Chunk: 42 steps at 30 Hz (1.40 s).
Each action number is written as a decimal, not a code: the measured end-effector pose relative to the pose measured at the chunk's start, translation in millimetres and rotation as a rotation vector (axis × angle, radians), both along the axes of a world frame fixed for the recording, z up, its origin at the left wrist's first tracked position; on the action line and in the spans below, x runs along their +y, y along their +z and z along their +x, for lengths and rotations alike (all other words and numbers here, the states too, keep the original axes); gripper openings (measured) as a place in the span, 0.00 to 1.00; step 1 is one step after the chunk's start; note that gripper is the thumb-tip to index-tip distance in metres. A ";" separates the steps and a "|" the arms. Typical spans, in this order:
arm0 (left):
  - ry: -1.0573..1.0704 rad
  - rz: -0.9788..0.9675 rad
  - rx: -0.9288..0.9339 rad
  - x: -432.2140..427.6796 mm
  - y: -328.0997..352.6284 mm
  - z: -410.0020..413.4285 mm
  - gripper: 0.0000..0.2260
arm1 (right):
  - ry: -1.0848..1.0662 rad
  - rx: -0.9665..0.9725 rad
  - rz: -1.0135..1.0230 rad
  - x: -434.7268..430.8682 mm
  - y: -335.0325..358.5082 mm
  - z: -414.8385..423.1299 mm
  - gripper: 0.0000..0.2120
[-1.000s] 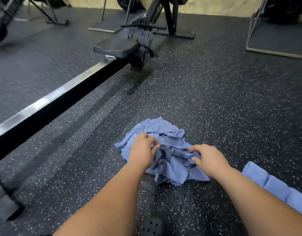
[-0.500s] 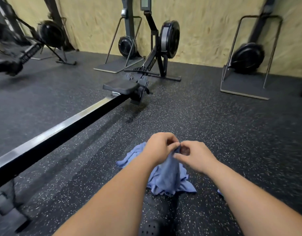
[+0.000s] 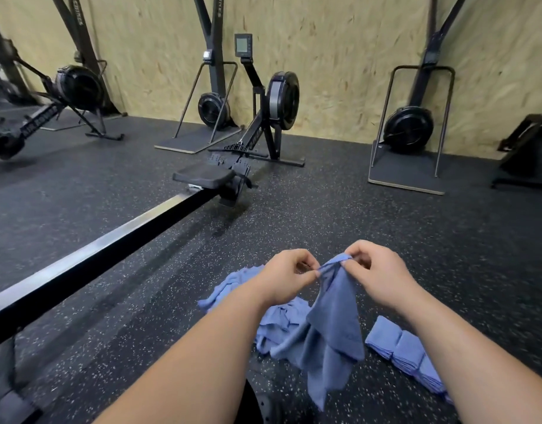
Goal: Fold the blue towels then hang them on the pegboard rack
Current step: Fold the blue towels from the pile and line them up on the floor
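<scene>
We hold one blue towel [image 3: 335, 319] up off the floor [image 3: 416, 240], and both hands are on its top edge. The left hand [image 3: 289, 278] pinches the hem between thumb and forefinger. The right hand [image 3: 378, 270] has its fingers curled round the bunched top just beside it, at about 3 o'clock from the left pinch. The two grips nearly touch, so the edge between them is gathered, not stretched.

From there the cloth hangs straight down toward 6 o'clock, with its long axis vertical and its lower tips loose above the floor. This matters for what comes next. We judge that the towel must be opened flat before any fold, so the hands should part along the hem, the left toward 9 o'clock and the right toward 3. Neither hand is nearer the cloth, since both already grip it. Which one has a true corner is hard to tell, because the cloth is crumpled there.

The unfolded pile [image 3: 233, 290] lies on the floor at 8 o'clock from the hands, partly hidden behind the left forearm. A row of folded towels [image 3: 399, 347] sits at 5 o'clock, under the right forearm. The pegboard rack is not in view.
</scene>
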State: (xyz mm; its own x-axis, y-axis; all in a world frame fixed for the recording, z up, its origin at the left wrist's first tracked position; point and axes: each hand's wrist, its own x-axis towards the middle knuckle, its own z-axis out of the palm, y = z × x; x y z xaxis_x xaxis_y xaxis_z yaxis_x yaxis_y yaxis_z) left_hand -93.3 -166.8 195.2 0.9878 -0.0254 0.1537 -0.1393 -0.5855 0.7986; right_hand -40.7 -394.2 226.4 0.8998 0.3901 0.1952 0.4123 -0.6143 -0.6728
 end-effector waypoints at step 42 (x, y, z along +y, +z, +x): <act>-0.032 0.164 -0.159 -37.5 -5.5 76.1 0.03 | 0.126 0.012 -0.324 -31.0 -8.2 59.6 0.15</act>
State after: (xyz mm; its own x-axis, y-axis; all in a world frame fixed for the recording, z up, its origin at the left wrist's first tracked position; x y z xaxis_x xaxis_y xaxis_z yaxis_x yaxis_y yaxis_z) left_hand -17.2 -204.2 189.7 0.9499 -0.0934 0.2982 -0.2758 -0.6988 0.6600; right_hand 18.9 -425.2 218.2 0.8422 0.5381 0.0329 0.4918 -0.7417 -0.4560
